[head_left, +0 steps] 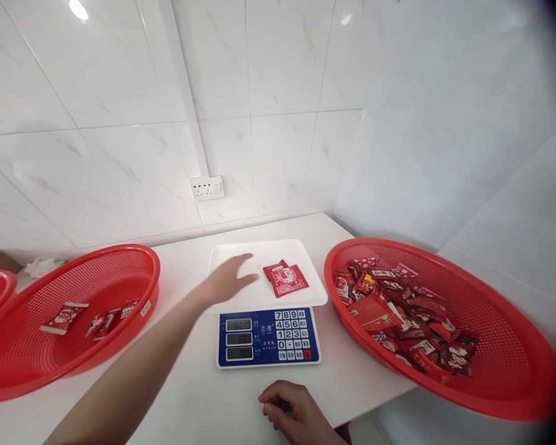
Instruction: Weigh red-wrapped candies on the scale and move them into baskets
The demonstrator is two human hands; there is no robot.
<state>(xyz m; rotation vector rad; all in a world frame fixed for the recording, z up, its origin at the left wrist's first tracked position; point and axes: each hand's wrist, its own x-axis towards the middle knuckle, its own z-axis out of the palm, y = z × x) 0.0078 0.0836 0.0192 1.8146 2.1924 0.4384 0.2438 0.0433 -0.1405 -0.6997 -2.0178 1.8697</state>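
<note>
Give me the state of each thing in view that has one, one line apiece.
Left hand, open, fingers spread, beside the tray's packets
Right hand, loosely curled, near the counter's front edge
White tray, on the scale, bearing packets
Red packets, two, overlapping, lying flat
Blue digital scale, readouts too small to read
Right red basket, heaped with red packets
Left red basket, holding a few packets
Wall socket, nothing plugged in

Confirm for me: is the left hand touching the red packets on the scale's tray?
Apart. The head view shows the left hand open above the white tray, with bare tray plainly visible between its fingertips and the red packets.
</note>
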